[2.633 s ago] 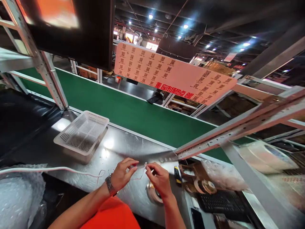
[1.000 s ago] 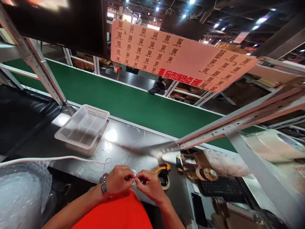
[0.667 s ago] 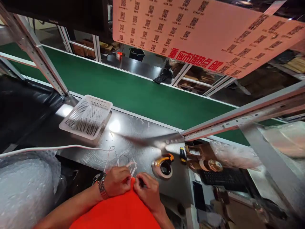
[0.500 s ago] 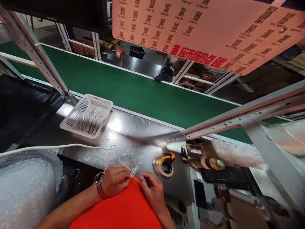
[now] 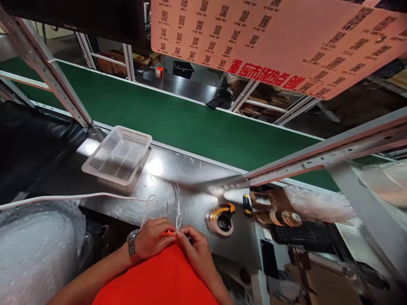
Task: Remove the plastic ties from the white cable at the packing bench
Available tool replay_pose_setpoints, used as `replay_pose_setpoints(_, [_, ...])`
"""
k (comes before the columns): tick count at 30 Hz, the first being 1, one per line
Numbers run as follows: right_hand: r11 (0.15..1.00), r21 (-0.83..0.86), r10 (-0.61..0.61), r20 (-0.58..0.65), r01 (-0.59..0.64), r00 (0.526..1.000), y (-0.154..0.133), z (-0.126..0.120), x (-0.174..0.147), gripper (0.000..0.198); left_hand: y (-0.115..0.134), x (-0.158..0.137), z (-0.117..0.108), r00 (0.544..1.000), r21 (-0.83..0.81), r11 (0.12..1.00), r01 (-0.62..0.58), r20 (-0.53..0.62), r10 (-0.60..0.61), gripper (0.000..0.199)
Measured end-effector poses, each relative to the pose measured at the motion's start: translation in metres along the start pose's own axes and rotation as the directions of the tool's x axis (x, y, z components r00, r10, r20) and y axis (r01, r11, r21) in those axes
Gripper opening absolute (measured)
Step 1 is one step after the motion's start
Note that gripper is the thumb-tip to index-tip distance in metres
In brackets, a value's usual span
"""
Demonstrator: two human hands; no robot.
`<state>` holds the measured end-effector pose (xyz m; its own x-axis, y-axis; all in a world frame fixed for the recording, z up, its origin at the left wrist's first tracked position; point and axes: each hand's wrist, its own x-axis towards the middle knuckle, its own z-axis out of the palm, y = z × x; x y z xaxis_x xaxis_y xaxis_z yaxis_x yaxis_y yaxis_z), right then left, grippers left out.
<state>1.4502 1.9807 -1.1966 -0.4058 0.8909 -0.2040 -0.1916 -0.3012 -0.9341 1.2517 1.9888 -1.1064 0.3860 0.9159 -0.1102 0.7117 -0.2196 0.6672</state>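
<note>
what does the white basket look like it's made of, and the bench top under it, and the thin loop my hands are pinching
Basket: white moulded plastic, judging by its perforated grid walls.
Bench top: probably stainless steel, with bright glare and swirl scratches.
Loop: thin, pale, flexible cord or wire, held by left hand and right hand; material unclear.
</note>
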Motion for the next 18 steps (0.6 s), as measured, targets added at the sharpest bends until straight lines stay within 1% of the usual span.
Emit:
replay_pose_setpoints(2, [0.999, 0.008, 0.040, 0.045, -0.040, 0.998, 0.001, 0.002, -0.003, 0.040, 0.001, 0.000, -0.002, 0.999, -0.095, 0.994, 0.046, -0.009, -0.047, 0.021])
replay_pose_setpoints(3, [0.999, 0.012, 0.048, 0.070, -0.049, 0.996, 0.001, 0.002, -0.004, 0.041, 0.001, -0.001, -0.002, 0.999, -0.136, 0.990, 0.047, -0.003, -0.048, 0.020])
replay_pose_setpoints(4, [0.999, 0.010, 0.042, 0.092, -0.043, 0.995, 0.001, 0.002, -0.005, 0.041, 0.002, -0.002, -0.002, 0.999, -0.163, 0.986, 0.038, 0.006, -0.038, 0.016])
replay_pose_setpoints(6, [0.999, -0.034, -0.020, 0.111, 0.023, 0.994, -0.001, 0.000, -0.006, 0.040, 0.002, -0.005, -0.001, 1.000, -0.178, 0.984, 0.009, 0.025, -0.004, 0.018])
replay_pose_setpoints(8, [0.986, -0.121, -0.097, 0.117, 0.111, 0.988, -0.002, -0.002, -0.007, 0.039, 0.003, -0.007, 0.000, 0.999, -0.168, 0.986, -0.003, 0.039, 0.009, 0.017])
replay_pose_setpoints(10, [0.971, -0.190, -0.122, 0.135, 0.147, 0.983, -0.003, -0.005, -0.007, 0.037, 0.004, -0.008, 0.001, 0.998, -0.137, 0.990, 0.027, 0.052, -0.020, 0.012])
replay_pose_setpoints(12, [0.972, -0.196, -0.093, 0.184, 0.129, 0.978, -0.003, -0.007, -0.008, 0.034, 0.005, -0.009, 0.002, 0.995, -0.088, 0.993, 0.083, 0.067, -0.077, 0.008])
replay_pose_setpoints(15, [0.979, -0.179, -0.048, 0.247, 0.094, 0.968, -0.004, -0.009, -0.008, 0.029, 0.007, -0.008, 0.002, 0.985, -0.023, 0.991, 0.135, 0.109, -0.132, 0.009])
replay_pose_setpoints(17, [0.982, -0.172, -0.031, 0.248, 0.075, 0.968, -0.004, -0.009, -0.007, 0.027, 0.008, -0.008, 0.002, 0.979, 0.001, 0.988, 0.153, 0.135, -0.151, 0.005])
replay_pose_setpoints(18, [0.983, -0.174, -0.023, 0.239, 0.066, 0.971, -0.004, -0.009, -0.007, 0.026, 0.009, -0.008, 0.001, 0.978, 0.012, 0.988, 0.151, 0.145, -0.151, 0.010])
